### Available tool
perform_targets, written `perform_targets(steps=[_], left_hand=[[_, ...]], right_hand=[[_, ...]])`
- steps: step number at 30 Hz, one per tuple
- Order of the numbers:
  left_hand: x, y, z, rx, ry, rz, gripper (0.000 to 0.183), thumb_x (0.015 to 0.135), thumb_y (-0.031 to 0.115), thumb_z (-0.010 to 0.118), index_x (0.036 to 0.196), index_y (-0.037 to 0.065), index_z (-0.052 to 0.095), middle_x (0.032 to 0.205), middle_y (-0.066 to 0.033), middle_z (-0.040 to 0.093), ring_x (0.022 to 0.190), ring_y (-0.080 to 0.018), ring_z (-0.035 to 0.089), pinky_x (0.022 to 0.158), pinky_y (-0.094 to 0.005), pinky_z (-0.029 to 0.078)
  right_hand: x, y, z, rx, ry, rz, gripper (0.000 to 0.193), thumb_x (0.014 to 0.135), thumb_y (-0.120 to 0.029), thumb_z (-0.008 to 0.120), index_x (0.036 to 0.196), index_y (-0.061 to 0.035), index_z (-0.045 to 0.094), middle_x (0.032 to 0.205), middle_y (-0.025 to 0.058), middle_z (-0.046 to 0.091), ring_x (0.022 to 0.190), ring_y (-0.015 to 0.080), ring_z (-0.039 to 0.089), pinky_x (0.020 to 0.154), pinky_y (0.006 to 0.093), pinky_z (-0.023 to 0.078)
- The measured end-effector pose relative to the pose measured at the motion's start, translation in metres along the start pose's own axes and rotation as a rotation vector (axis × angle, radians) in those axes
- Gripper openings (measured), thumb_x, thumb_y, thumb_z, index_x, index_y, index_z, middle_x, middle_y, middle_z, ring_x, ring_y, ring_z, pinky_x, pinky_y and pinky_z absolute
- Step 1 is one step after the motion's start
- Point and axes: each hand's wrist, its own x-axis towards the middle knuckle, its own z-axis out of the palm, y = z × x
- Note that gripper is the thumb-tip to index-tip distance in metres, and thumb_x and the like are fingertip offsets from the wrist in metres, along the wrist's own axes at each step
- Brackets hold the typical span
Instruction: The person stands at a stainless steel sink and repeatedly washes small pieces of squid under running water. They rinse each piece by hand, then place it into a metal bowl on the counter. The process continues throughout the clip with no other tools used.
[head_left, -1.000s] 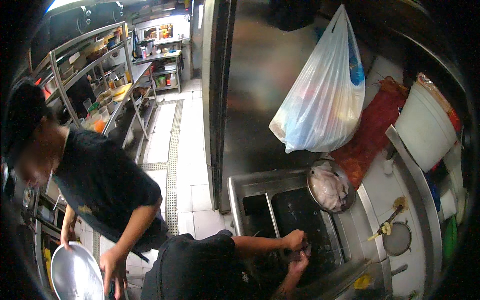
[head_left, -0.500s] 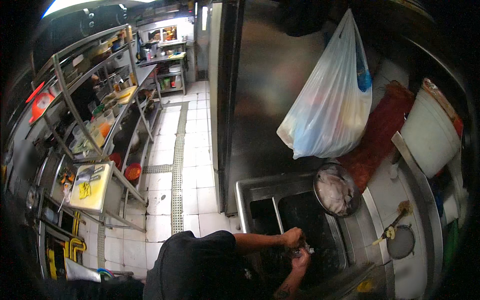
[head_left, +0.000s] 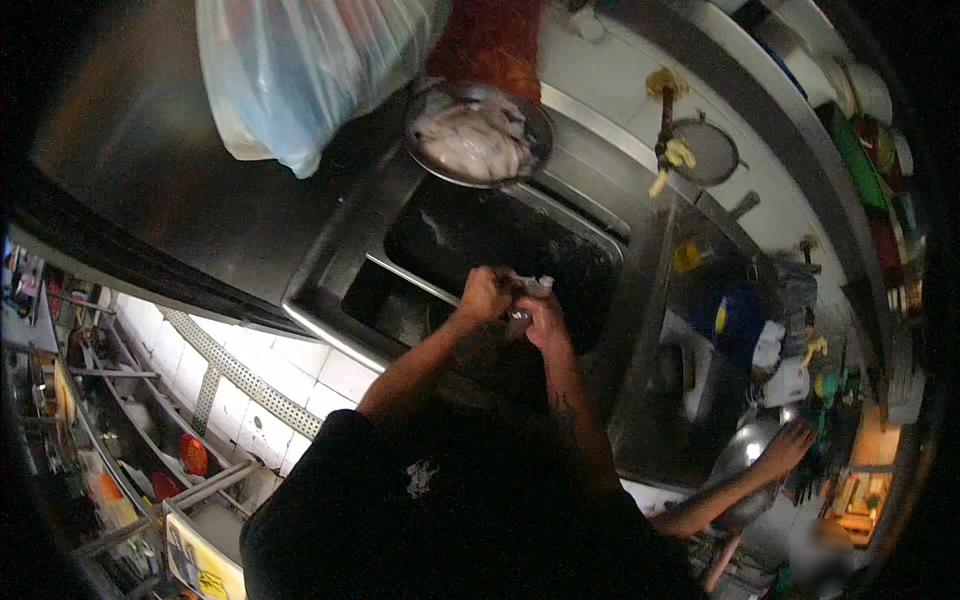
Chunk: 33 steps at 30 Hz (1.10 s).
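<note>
My left hand (head_left: 485, 294) and my right hand (head_left: 543, 320) are close together above the dark double-basin steel sink (head_left: 330, 262). Both are closed on one small, slick, greyish-white piece (head_left: 536, 286); part of it sticks out past the fingers, the rest is hidden, and its kind cannot be made out. Beyond my hands, a round metal bowl (head_left: 412, 138) rests at the sink's far edge. It is heaped with pale, wet, soft pieces (head_left: 475, 140), perhaps squid or fish.
A white plastic bag (head_left: 300, 80) hangs at the far left, beside a red mesh sack (head_left: 490, 45). A round strainer (head_left: 708, 150) hangs on the right wall. Another person's hand (head_left: 793, 445) reaches over a shiny metal bowl (head_left: 745, 465) at the lower right.
My view has turned to the right, so the sink now sits central and another person's arm has come into sight. My hands stay together on the greyish-white piece.
</note>
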Motion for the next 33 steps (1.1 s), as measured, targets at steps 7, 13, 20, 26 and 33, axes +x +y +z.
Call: perform_targets(steps=[7,13,20,26,33], left_hand=[[0.023,-0.037,-0.019,0.044,0.155,-0.045,0.014,0.071,0.012,0.062,0.082,0.007,0.071,0.077,-0.0173,0.066,0.074,-0.0321,0.067,0.069,-0.0386,0.052],[0.049,-0.125,-0.034,0.247,0.331,-0.211,0.018,0.069,0.016,0.067,0.084,0.005,0.069,0.082,-0.0173,0.067,0.079,-0.0334,0.065,0.071,-0.04,0.052],[0.063,-0.157,-0.016,-0.458,0.126,0.036,0.015,0.086,0.016,0.062,0.093,0.004,0.061,0.09,-0.011,0.064,0.086,-0.0198,0.06,0.077,-0.0325,0.047],[0.053,-0.095,0.01,-0.455,-0.338,0.133,0.017,0.086,0.019,0.064,0.089,0.003,0.061,0.084,-0.009,0.062,0.081,-0.0159,0.058,0.073,-0.0319,0.047],[0.056,-0.125,0.031,0.074,-0.846,-0.025,0.053,0.079,0.049,0.06,0.102,0.001,0.065,0.095,-0.0161,0.067,0.083,-0.0276,0.062,0.073,-0.0382,0.047]], right_hand=[[-0.028,0.01,-0.008,-0.169,0.095,-0.111,0.016,0.075,0.002,0.065,0.077,-0.0092,0.053,0.073,-0.002,0.05,0.07,0.0112,0.051,0.056,0.0303,0.04],[-0.058,0.021,-0.004,-0.527,0.134,0.167,0.025,0.07,-0.001,0.07,0.066,-0.0103,0.047,0.066,-0.0018,0.046,0.06,0.0124,0.047,0.057,0.031,0.039],[-0.067,0.025,-0.001,-0.973,-0.167,-0.019,0.022,0.071,-0.01,0.076,0.081,-0.0004,0.058,0.077,0.0053,0.061,0.072,0.0164,0.058,0.067,0.0337,0.047],[-0.017,-0.034,0.054,-1.076,0.441,-0.448,0.02,0.075,-0.006,0.073,0.091,-0.001,0.063,0.079,0.0046,0.063,0.071,0.0154,0.059,0.067,0.0326,0.05],[0.015,0.01,-0.032,-0.112,0.362,0.24,0.017,0.077,-0.001,0.07,0.092,-0.0005,0.063,0.083,0.0079,0.065,0.066,0.0167,0.061,0.055,0.0274,0.048]])
